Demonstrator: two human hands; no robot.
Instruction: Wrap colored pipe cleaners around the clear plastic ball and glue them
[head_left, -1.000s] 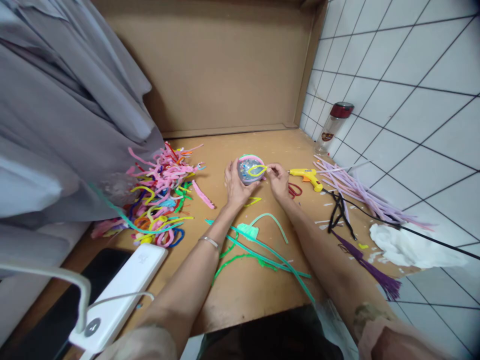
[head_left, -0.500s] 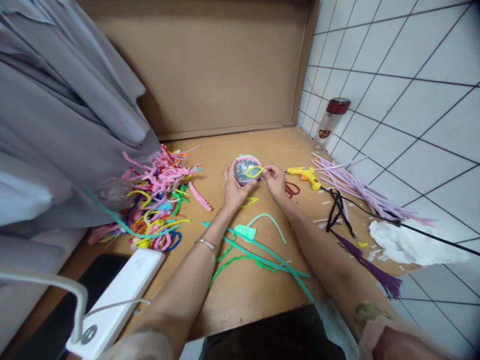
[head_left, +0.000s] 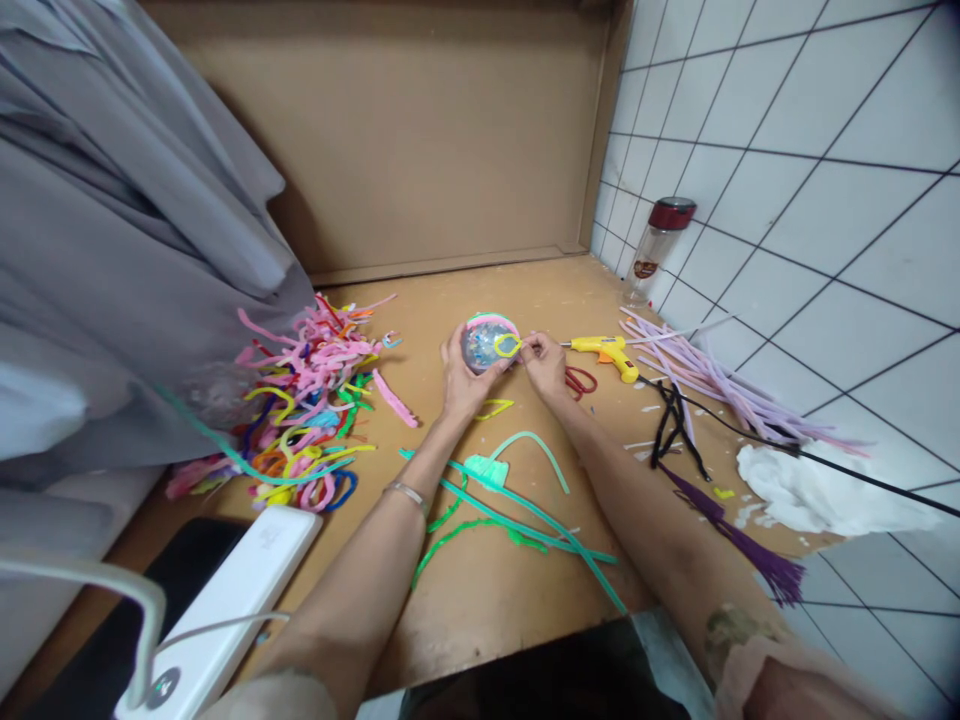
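Note:
A clear round ball (head_left: pixel 484 345) with pink and green trim along its far edge rests in my left hand (head_left: pixel 462 378), whose fingers wrap round its left and near sides. My right hand (head_left: pixel 544 364) pinches the end of a yellow loop (head_left: pixel 508 346) and holds it against the right part of the ball. Just right of that hand lies a yellow glue gun (head_left: pixel 609 352), its nozzle toward the hand. Red-handled scissors (head_left: pixel 580 382) are partly hidden beside my right hand. Between my forearms, a yellow bent piece (head_left: pixel 494 408) lies on the table.
Colourful fuzzy stems (head_left: pixel 315 380) are heaped at the left, near a white power bank (head_left: pixel 232 600). Green stems (head_left: pixel 525 510) cross between my forearms. At the right are lilac stems (head_left: pixel 720 385), a bottle (head_left: pixel 656 250), a purple tassel (head_left: pixel 742 550) and white tissue (head_left: pixel 817 490).
The yellow loop looks rounder and sits slightly further right on the ball. Both hands keep their hold, and the whole view has shifted slightly.

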